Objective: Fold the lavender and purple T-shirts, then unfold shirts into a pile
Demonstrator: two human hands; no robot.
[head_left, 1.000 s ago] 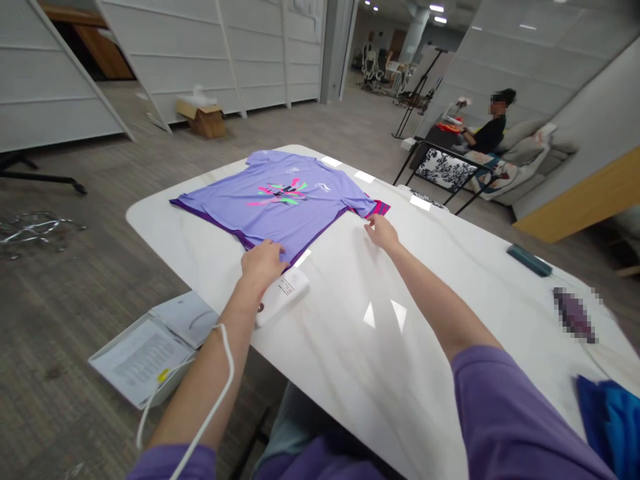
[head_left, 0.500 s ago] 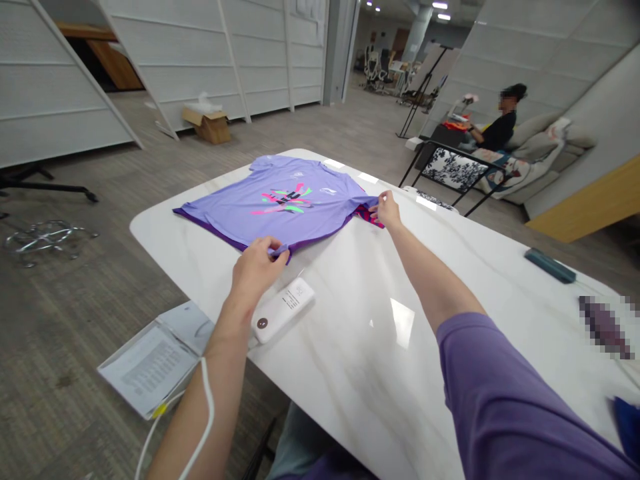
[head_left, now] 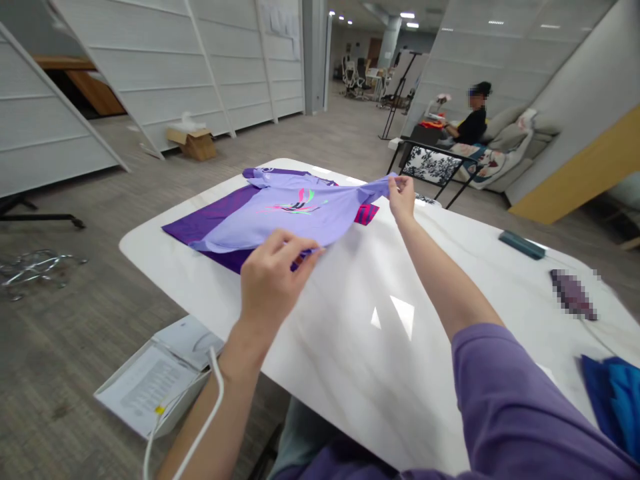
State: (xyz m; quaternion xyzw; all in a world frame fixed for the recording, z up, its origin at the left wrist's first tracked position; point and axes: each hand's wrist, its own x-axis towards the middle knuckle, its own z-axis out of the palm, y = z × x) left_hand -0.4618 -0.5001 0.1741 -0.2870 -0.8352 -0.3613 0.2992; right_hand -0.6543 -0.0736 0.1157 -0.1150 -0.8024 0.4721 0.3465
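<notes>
The lilac shirt [head_left: 285, 217] – its pink, green and black print facing up – hangs lifted along one side, sagging over a purple shirt [head_left: 217, 212] on the tabletop [head_left: 340, 333].

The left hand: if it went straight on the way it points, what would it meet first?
Most likely the lavender shirt, whose near edge the left hand pinches; it spreads out directly ahead. Depth is unclear, so it might pass just above the shirt.

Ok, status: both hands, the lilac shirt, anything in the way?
Left hand: grip on near edge of lilac shirt. Right hand: grip on its sleeve. Lilac shirt partly lifted. Purple shirt underneath, nothing seen blocking either hand.
</notes>
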